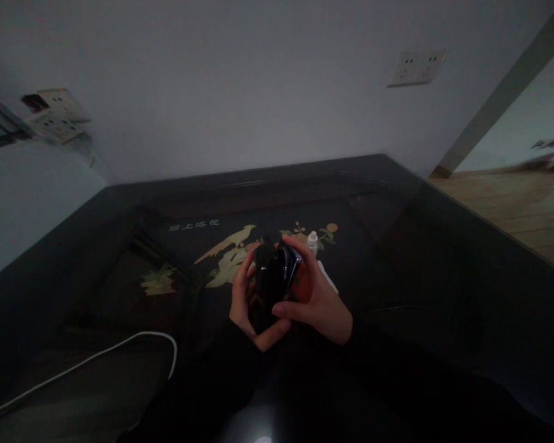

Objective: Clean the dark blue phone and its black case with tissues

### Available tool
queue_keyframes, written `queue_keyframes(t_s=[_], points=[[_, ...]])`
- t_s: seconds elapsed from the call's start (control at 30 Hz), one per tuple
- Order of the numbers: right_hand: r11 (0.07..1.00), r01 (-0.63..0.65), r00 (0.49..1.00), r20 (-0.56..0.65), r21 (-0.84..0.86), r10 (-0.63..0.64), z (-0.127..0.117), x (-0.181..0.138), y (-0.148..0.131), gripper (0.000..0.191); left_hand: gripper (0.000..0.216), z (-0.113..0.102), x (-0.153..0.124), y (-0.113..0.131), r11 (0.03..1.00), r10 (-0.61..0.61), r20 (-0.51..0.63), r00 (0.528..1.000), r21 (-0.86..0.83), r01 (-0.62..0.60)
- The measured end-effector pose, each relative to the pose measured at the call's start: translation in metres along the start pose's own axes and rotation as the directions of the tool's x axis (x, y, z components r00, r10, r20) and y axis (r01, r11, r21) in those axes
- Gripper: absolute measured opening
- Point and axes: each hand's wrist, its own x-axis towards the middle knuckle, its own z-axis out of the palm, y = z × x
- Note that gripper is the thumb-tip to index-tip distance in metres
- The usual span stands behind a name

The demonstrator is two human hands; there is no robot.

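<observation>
Black case point(264, 289) between both hands. Left hand point(242, 303) clasps its left side, thumb near; right hand point(325, 304) grips its glossy right part, fingers far, thumb near.

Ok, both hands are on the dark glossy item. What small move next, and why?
I'd probably tilt the dark glossy item slightly towards the camera, using the left hand and right hand together: in this dim picture its parts merge. A small tilt seems safer than a wide swing, since a small bottle and a white item are close beside the right hand.
</observation>
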Motion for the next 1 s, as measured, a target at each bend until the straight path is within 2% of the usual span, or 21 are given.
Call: queue_keyframes(t_s=[0.23, 0.4, 0.67, 1.0], points=[[1.0, 0.02, 0.999, -0.036, -0.001, -0.02, 0.001, 0.001, 0.004, 0.074, 0.089, -0.007, -0.001, -0.009, 1.0, -0.017, 0.002, 1.0, -0.022, 0.017], [0.998, 0.047, 0.996, -0.078, -0.047, -0.051, 0.0, 0.002, 0.005, 0.073, 0.084, -0.011, -0.001, -0.01, 1.0, -0.014, -0.071, 0.997, 0.017, 0.015], [0.993, 0.062, 0.993, -0.092, -0.1, -0.072, 0.0, 0.002, 0.008, 0.074, 0.081, -0.009, -0.004, -0.006, 0.997, -0.068, -0.066, 0.995, 0.024, 0.07], [0.999, -0.006, 0.996, -0.09, -0.044, 0.002, 0.007, 0.0, 0.009, 0.077, 0.083, -0.01, -0.009, -0.003, 0.994, -0.108, -0.085, 0.991, 0.027, 0.11]])
